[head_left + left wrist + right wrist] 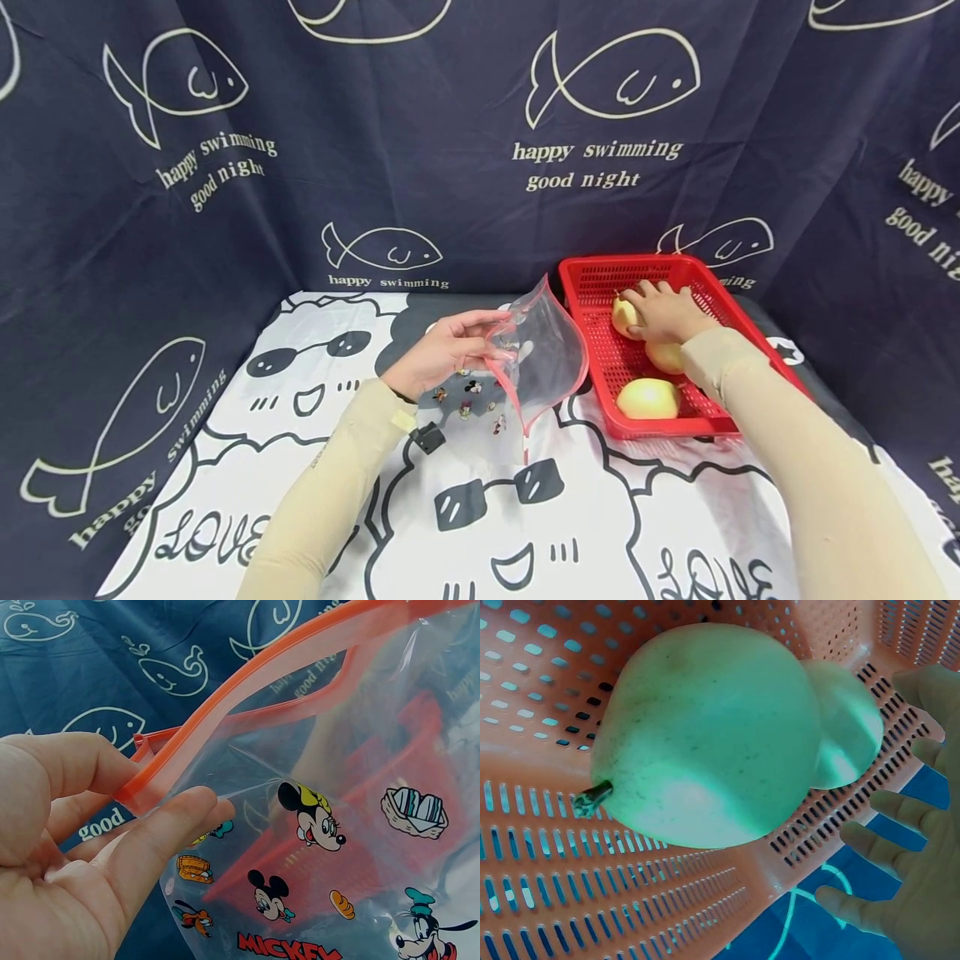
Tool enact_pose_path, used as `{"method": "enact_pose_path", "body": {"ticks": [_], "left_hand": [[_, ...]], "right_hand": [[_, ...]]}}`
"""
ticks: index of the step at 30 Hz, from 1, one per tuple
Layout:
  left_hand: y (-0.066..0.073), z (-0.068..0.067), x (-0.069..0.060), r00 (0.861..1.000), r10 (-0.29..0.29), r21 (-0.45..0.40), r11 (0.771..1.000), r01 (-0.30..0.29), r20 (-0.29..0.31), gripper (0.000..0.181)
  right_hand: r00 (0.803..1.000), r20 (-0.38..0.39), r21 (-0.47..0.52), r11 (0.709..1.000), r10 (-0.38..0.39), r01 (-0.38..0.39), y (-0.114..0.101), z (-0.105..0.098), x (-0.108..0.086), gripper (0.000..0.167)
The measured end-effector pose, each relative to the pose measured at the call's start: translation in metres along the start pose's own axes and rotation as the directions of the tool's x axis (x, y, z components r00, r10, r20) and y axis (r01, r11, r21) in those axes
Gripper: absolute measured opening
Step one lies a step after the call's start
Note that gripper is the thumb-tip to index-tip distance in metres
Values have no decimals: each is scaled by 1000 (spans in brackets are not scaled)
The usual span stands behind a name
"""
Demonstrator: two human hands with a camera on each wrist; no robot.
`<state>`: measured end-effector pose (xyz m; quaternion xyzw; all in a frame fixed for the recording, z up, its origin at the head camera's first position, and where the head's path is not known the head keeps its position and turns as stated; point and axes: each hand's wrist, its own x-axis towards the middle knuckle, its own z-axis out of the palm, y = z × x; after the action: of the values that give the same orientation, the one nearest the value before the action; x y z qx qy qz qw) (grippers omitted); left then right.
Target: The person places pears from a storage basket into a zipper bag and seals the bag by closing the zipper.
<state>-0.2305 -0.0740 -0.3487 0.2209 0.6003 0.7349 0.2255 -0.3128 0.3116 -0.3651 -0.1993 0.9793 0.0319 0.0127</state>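
At the center of the frame, the left hand [450,346] pinches the rim of a clear printed bag [553,358] above the worktop [600,542]. The bag's mouth gapes rightward, its rim running top to bottom, while the body trails to the lower left. At right sits a red basket [667,428]; its nearest pear [648,400] lies lengthwise across the frame. The right hand [667,315] reaches over the far pear [624,318], fingers extended, ungrasping; contact is unclear.
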Motion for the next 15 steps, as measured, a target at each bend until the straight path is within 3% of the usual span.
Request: {"method": "enact_pose_path", "body": {"ticks": [9,15], "left_hand": [[-2,0,1,999,25,-28,999,-24,29,56],[-5,-1,2,1000,14,-25,1000,-13,27,55]], "right_hand": [[999,-17,-14,999,28,-29,11,7,4,65],[999,3,29,999,35,-35,11,9,5,64]]}}
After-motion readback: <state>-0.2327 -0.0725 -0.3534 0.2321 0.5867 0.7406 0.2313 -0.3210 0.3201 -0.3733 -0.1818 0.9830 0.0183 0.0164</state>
